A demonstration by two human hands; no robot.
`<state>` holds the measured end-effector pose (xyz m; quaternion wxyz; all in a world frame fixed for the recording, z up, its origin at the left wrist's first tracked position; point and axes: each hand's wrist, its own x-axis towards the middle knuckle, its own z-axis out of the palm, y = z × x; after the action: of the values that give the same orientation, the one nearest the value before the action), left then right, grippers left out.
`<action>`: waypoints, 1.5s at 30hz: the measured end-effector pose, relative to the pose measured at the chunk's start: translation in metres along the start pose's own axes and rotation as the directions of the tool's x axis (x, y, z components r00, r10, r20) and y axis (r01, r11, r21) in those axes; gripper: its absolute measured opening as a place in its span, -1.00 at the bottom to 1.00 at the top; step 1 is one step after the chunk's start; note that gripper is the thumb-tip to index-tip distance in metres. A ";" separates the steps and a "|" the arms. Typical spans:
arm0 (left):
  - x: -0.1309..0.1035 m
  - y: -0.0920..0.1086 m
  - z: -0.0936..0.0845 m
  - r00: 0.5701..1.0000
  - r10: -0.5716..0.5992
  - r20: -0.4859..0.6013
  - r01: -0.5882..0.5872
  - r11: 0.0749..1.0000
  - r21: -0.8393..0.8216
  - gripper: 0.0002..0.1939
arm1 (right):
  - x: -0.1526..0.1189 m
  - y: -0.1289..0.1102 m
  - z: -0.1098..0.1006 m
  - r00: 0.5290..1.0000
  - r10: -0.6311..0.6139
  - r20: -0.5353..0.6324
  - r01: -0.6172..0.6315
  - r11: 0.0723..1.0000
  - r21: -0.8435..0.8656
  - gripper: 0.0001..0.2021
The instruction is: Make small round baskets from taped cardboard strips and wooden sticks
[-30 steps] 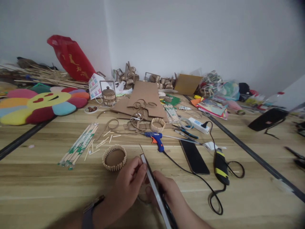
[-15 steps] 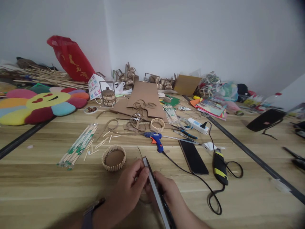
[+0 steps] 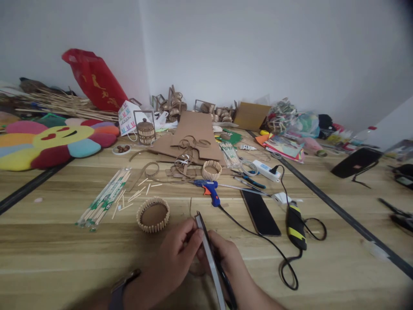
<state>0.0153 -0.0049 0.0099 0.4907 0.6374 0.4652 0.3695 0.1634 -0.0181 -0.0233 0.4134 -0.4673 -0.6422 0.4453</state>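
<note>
Brown, thin: one strip, rising from the fingertips of my left hand, above the near tabletop. My left thumb and forefinger are clamped on it, beside the tip of the tool.

Silver and black, long: one tool, probably scissors, though my fingers hide too much to be sure. My right hand is closed around its dark side, fingers curled in.

Complete, as I judge it: one lidded bucket, upright within a tall frame handle, at the back.

Part-made: one round basket, brown floor, short sticks standing all round the wall; no band, lid or handle on it. Smaller, behind it and to the right: one stick ring, likewise unbanded.

Unused: loose short sticks, scattered; packaged sticks, lying whole beside them; brown curled strips, heaped over cardboard. The strip in my fingers is attached to neither round piece.

To hand: one blue glue gun, on its side, just beyond the strip.

Changes against the earlier frames: the strip, formerly leaning left, stands nearly upright; the tool's tip sits slightly lower and shows a dark point beside the silver. Both round pieces and the glue gun keep their places on the wood; the whole view has slid a little.
</note>
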 end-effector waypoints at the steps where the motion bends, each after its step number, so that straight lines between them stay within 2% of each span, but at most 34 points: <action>1: 0.000 0.001 0.000 1.000 -0.003 0.001 0.003 1.000 -0.006 -0.66 | 0.000 0.001 0.000 1.000 0.003 0.007 -0.003 1.000 -0.002 -0.86; 10: 0.001 -0.001 0.002 0.999 -0.027 0.046 0.030 0.998 -0.063 -0.68 | 0.001 -0.004 -0.002 0.999 -0.013 0.034 0.012 0.999 0.033 -0.79; 14: 0.001 -0.001 0.003 1.000 -0.021 0.012 0.021 0.999 -0.031 -0.68 | 0.001 -0.002 -0.001 1.000 0.002 0.025 -0.003 0.999 0.035 -0.78; 22: 0.001 -0.005 0.004 0.999 -0.041 0.012 0.041 0.998 -0.049 -0.68 | 0.001 0.005 0.002 1.000 -0.023 -0.019 0.022 0.996 -0.084 -0.77; 25: 0.001 -0.003 0.004 0.999 -0.042 0.017 0.044 0.992 -0.119 -0.69 | 0.003 0.008 -0.001 1.000 -0.018 -0.010 0.017 0.992 -0.126 -0.79; 28: 0.004 0.005 0.000 0.999 -0.037 -0.039 0.028 0.978 -0.209 -0.73 | 0.006 0.003 -0.004 0.999 -0.014 -0.030 0.010 0.994 -0.112 -0.82; 31: 0.009 0.017 -0.011 0.991 -0.084 -0.100 0.044 0.936 -0.348 -0.79 | 0.010 -0.004 -0.006 0.996 -0.022 -0.087 0.016 0.998 -0.060 -0.81; 33: 0.012 0.025 -0.021 0.988 -0.130 -0.088 0.081 0.904 -0.420 -0.79 | 0.011 -0.006 -0.007 0.992 -0.015 -0.122 0.010 0.999 -0.046 -0.80; 36: 0.015 0.031 -0.035 0.989 -0.146 -0.014 0.132 0.927 -0.351 -0.79 | 0.007 -0.007 -0.013 0.995 0.021 -0.099 -0.018 0.999 0.033 -0.72; 40: 0.013 0.030 -0.039 0.967 -0.158 0.202 0.194 0.966 -0.170 -0.77 | 0.003 -0.012 -0.020 0.997 0.058 -0.058 -0.046 0.982 0.183 -0.53; 42: 0.011 0.030 -0.036 0.951 -0.182 0.250 0.207 0.975 -0.077 -0.77 | 0.003 -0.015 -0.021 0.998 0.045 -0.042 -0.037 0.984 0.173 -0.54; 45: 0.007 0.035 -0.032 0.944 -0.200 0.262 0.185 0.979 0.081 -0.79 | 0.003 -0.015 -0.018 0.999 0.027 -0.041 -0.023 0.996 0.091 -0.64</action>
<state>-0.0047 0.0077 0.0516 0.5652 0.6463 0.4646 0.2169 0.1766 -0.0139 -0.0036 0.4420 -0.4652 -0.6067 0.4692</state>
